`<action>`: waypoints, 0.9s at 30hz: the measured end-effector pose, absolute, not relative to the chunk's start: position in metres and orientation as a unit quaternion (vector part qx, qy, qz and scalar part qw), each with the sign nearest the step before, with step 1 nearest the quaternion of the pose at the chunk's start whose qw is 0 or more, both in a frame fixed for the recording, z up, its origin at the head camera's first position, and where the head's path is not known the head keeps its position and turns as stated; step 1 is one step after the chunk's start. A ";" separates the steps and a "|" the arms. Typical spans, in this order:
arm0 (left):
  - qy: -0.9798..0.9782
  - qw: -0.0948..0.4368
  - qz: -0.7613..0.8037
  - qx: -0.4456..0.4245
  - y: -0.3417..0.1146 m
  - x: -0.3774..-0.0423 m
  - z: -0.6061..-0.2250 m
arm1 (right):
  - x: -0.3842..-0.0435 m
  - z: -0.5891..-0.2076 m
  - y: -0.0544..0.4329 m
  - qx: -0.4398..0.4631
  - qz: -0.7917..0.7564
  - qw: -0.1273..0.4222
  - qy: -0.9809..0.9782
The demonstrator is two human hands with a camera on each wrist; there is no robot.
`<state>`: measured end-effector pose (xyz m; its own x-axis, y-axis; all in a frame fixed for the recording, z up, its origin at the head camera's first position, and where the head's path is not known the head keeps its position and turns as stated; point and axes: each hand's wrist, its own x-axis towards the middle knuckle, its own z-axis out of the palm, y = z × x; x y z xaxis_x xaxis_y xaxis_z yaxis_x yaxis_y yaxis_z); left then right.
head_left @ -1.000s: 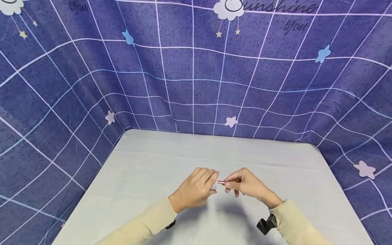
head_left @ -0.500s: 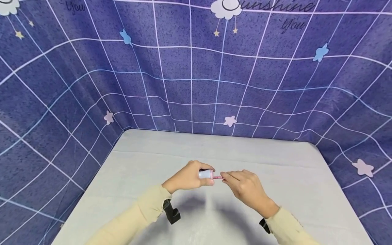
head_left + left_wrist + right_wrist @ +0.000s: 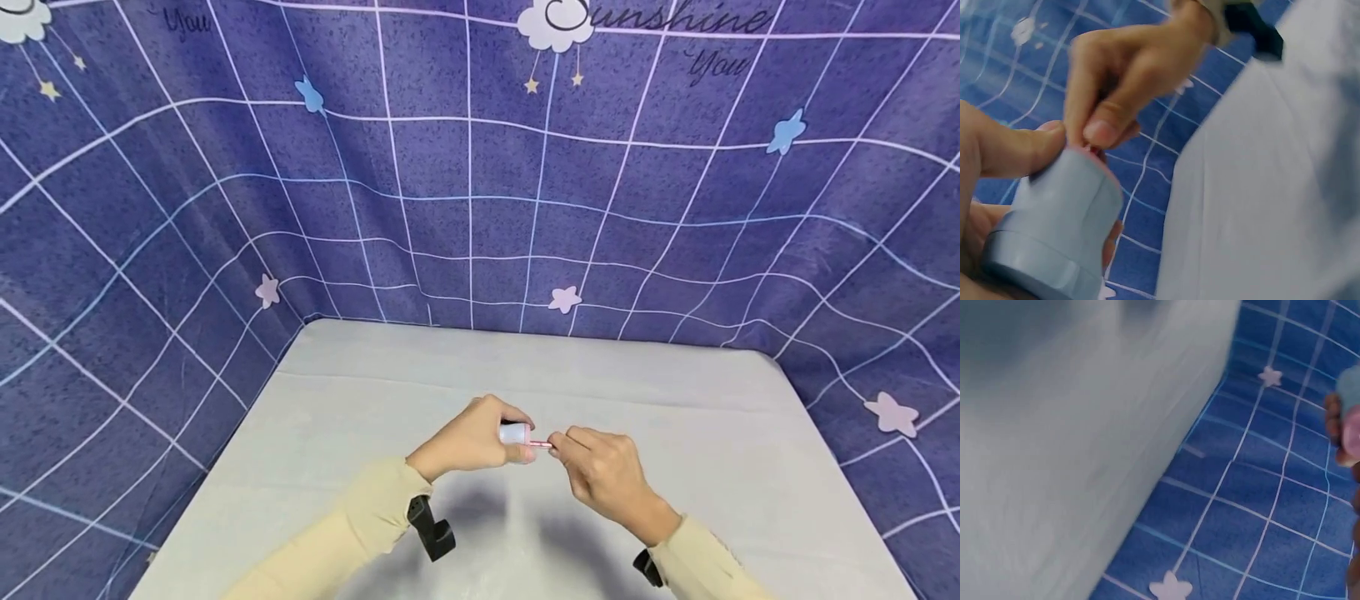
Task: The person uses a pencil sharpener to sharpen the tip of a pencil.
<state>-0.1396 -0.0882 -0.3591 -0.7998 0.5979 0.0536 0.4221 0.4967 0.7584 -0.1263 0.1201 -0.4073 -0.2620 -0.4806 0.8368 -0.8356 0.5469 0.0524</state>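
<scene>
My left hand [image 3: 465, 437] grips a pale blue cylindrical pencil sharpener [image 3: 513, 433] with a pink end, its thumb and fingers around the body. In the left wrist view, the sharpener [image 3: 1066, 212] is large and close, tilted. A thin red-pink pencil [image 3: 540, 444] runs from the pink end to my right hand [image 3: 603, 471], which pinches it between thumb and curled fingers. Most of the pencil is hidden by that hand and the sharpener. At the right wrist view's edge, only part of the sharpener's pink end [image 3: 1352, 432] and some fingers show.
Both hands are above a white-covered table [image 3: 360, 408]. A blue-purple curtain [image 3: 435, 217] with grid lines and stars surrounds its back and sides. A black wrist camera [image 3: 432, 529] hangs beneath the left sleeve, and another black device [image 3: 647, 568] sits at the right cuff.
Both wrists have turned over since a second ago: the left thumb side and the right hand's back now show. The sharpener is more exposed. Over the last half second, both hands shifted slightly right.
</scene>
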 end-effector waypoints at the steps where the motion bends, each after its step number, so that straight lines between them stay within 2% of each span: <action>1: 0.865 0.099 0.395 0.293 -0.087 -0.138 -0.360 | -0.124 -0.406 0.120 0.422 0.221 0.402 -0.782; 4: 0.879 0.071 0.370 0.292 -0.084 -0.131 -0.366 | -0.119 -0.400 0.122 0.396 0.278 0.278 -0.830; 10: 0.898 -0.005 0.283 0.338 -0.080 -0.118 -0.376 | -0.124 -0.385 0.132 0.298 0.467 -0.089 -0.828; 13: 0.894 -0.067 0.234 0.376 -0.078 -0.112 -0.387 | -0.130 -0.386 0.137 0.243 0.525 -0.216 -0.787; 15: 0.887 -0.099 0.223 0.391 -0.077 -0.110 -0.395 | -0.132 -0.387 0.140 0.225 0.528 -0.251 -0.779; 18: 0.881 -0.124 0.219 0.401 -0.076 -0.110 -0.402 | -0.133 -0.388 0.142 0.224 0.520 -0.258 -0.783; 27: 0.897 -0.095 0.190 0.387 -0.075 -0.119 -0.397 | -0.133 -0.393 0.143 0.248 0.503 -0.179 -0.808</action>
